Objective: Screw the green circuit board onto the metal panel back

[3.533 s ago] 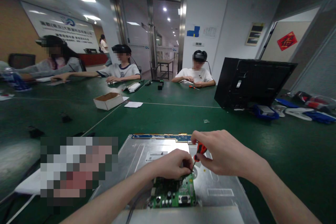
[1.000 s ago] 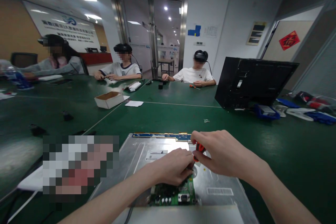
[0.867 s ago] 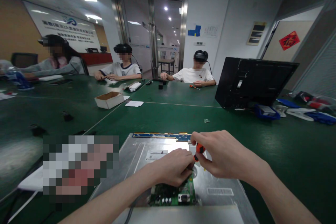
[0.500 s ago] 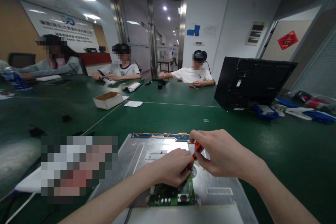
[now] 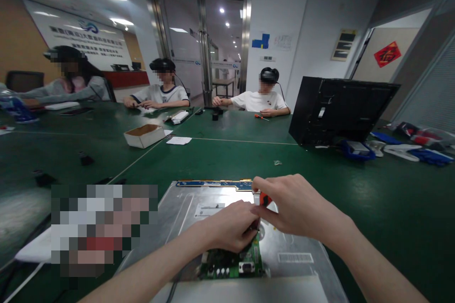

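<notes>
My right hand (image 5: 289, 206) grips a red-and-black screwdriver (image 5: 265, 199) by its handle, tilted with the tip end down toward the board. My left hand (image 5: 232, 225) is closed, fingers curled down at the screwdriver's lower end; what they pinch is hidden. Beneath it lies a green circuit board (image 5: 231, 267), partly covered by that hand. The board sits on a silver metal panel (image 5: 298, 272), which looks like the back of a display. Along the panel's far edge runs a narrow blue circuit strip (image 5: 209, 184). The screwdriver's tip is hidden behind my left fingers.
A black monitor housing (image 5: 344, 111) stands at the right, with a blue tray (image 5: 359, 150) and gloves (image 5: 432, 156) near it. An open white box (image 5: 144, 136) and paper (image 5: 178, 140) lie beyond the panel. Several people sit across the green table (image 5: 227, 158).
My left hand has closed in around the screwdriver's lower end since the earliest frame. My right fingers have shifted slightly on the handle, which now shows less. The view has moved slightly.
</notes>
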`<state>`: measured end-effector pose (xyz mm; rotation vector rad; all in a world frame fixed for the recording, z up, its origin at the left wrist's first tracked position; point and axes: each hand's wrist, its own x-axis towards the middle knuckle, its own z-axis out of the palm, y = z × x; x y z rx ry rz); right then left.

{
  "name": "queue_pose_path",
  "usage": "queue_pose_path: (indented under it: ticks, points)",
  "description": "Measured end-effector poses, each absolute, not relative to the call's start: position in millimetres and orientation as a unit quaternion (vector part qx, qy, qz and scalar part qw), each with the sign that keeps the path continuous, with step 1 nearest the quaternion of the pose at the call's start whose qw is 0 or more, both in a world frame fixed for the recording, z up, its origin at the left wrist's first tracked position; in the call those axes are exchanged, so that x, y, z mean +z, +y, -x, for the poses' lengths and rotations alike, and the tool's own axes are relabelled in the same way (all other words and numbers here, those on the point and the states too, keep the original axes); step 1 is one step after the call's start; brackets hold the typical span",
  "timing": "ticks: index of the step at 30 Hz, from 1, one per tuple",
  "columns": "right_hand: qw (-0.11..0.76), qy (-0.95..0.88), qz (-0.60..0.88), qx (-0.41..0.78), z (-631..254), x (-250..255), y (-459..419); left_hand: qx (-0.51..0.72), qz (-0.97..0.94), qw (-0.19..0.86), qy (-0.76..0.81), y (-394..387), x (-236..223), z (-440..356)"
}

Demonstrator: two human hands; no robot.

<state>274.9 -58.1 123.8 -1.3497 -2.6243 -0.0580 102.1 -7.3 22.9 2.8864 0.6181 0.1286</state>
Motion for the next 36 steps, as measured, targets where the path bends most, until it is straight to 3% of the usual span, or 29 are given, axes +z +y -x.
queue_pose_path:
  ticks: [36]
  points:
    - [0.102, -0.883, 0.458, -0.019, -276.5, 124.9, -60.0, 0.068, -0.973, 0.105, 0.195, -6.3, 21.4, -100.3]
